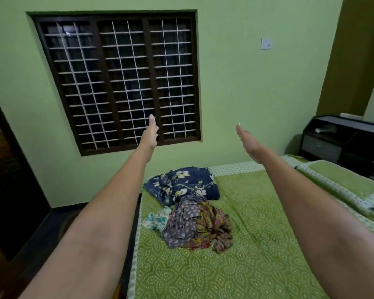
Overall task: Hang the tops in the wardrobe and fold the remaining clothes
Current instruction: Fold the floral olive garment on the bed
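Observation:
A heap of crumpled clothes lies on the green patterned bed (257, 244). It holds a navy floral garment (181, 184), a grey dotted piece (181, 223), a red and yellow printed piece (212, 229) and a white and teal piece (156, 219). Both my arms stretch forward above the bed, well over the heap. My left hand (150, 132) is raised with straight fingers and holds nothing. My right hand (247, 141) is likewise flat and empty, palm turned inward. The two palms face each other.
A barred dark window (117, 80) fills the green wall ahead. A dark wooden bedside cabinet (341, 139) stands at the right, beside a green pillow (341, 180). A dark door or wardrobe edge (7, 169) sits at the left, with dark floor beside the bed.

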Motion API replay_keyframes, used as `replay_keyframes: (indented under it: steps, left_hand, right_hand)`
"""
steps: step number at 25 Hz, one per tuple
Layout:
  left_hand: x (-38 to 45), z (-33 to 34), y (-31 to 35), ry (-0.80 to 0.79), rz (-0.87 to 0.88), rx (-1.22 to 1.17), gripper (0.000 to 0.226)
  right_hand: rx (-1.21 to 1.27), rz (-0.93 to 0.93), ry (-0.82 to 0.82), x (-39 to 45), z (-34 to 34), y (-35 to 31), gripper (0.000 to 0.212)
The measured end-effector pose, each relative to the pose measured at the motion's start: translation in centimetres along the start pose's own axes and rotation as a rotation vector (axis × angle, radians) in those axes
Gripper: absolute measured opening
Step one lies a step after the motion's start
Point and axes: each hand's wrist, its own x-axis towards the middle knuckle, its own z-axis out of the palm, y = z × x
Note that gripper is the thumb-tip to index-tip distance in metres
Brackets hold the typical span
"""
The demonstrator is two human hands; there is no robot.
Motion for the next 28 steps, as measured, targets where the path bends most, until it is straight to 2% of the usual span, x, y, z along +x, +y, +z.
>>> replay_keyframes:
  steps: [2, 5, 7, 11, 13, 16, 18, 23, 25, 28]
  left_hand:
    - [1.7, 0.9, -1.7, 0.022, -0.025, 0.026, 0.072]
    - [4.5, 2.4, -5.8, 0.094, -0.114, 0.062, 0.074]
    - [6.7, 3.8, -9.3, 0.122, -0.198, 0.087, 0.074]
    - [9.7, 7.1, -18.2, 0.137, -0.382, 0.042, 0.066]
    - [10.5, 8.5, -23.6, 0.127, -0.487, 0.059, 0.063]
    - [12.2, 10.7, -33.5, 0.12, -0.614, 0.141, 0.069]
    - [13.5, 12.3, -40.7, 0.053, -0.68, 0.235, 0.072]
    - [14.9, 15.3, -57.9, -0.175, -0.828, 0.462, 0.045]
    - [14.5, 15.7, -63.0, -0.293, -0.801, 0.617, 0.048]
    - [14.3, 15.9, -69.0, -0.424, -0.665, 0.854, 0.063]
  right_hand:
    - [-0.02, 0.02, -0.037, 1.7, 0.2, 1.5, 0.129]
    - [-0.073, 0.06, -0.129, 4.7, 1.3, 4.8, 0.095]
    - [-0.151, 0.121, -0.147, 7.9, 2.1, 8.7, 0.083]
    - [-0.331, 0.26, -0.178, 12.6, 4.8, 17.1, 0.053]
    - [-0.444, 0.31, -0.238, 14.4, 6.3, 21.3, 0.046]
    - [-0.599, 0.383, -0.347, 17.2, 8.6, 28.0, 0.047]
    - [-0.702, 0.396, -0.416, 18.6, 10.0, 33.1, 0.049]
    - [-0.895, 0.34, -0.625, 21.5, 13.9, 47.3, 0.071]
    - [-0.899, 0.347, -0.646, 22.1, 15.8, 51.9, 0.08]
    - [-0.808, 0.308, -0.602, 22.4, 19.1, 57.2, 0.086]
